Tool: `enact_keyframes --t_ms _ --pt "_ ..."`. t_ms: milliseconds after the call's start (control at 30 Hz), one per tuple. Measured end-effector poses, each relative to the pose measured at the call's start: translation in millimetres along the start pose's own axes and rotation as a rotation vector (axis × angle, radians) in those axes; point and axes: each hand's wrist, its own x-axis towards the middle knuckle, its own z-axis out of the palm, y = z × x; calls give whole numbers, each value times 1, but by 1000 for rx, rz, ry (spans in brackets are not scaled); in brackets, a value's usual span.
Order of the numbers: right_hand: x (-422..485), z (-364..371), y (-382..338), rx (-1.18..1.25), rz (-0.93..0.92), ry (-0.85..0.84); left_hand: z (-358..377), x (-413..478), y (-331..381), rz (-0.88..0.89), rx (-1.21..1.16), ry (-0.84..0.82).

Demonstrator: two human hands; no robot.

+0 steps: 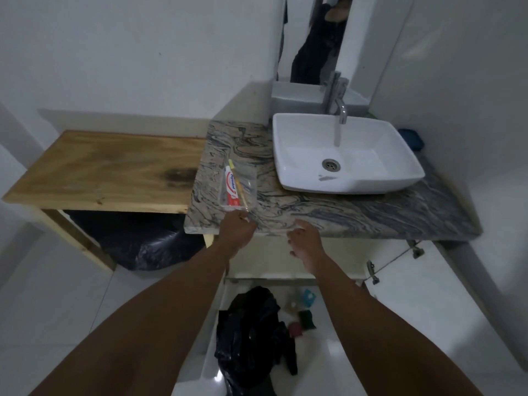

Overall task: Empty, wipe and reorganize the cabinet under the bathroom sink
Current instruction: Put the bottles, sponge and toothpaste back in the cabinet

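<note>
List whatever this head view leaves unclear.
- Inside of the cabinet: head view, hidden under the counter.
- Left hand grip on the clear cup: fingers hidden behind the hand itself.
- Small items beside the black bag: dim, blurred.
- Bag's lower end: cut off by the bottom edge.

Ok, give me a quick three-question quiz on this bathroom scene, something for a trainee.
1. True or false: the toothpaste lies inside the clear container.
2. Which hand holds that container? A left, B right.
3. Fill in: the tap hangs over the white ____.
Key: 1 true; 2 A, the left hand; 3 sink.
</note>
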Motion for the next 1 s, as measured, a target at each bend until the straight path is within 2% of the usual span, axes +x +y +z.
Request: enact_keyframes --t_ms 133,333,533,733,1000 --pt "-14 -74 30 -48 -14 -11 55 -37 11 -37 4 -27" --pt "-26 -195 81 -175 -47 -40 149 -108 28 -97 -11 18" --pt "-41 -269 145 -254 -72 -48 247 -168 11 -121 -16 -25" --pt "-37 -307 245 -317 -31 4 342 -199 -49 -193 37 -114" --pt "13 -313 434 -327 75 77 466 -192 -189 -243 118 -214"
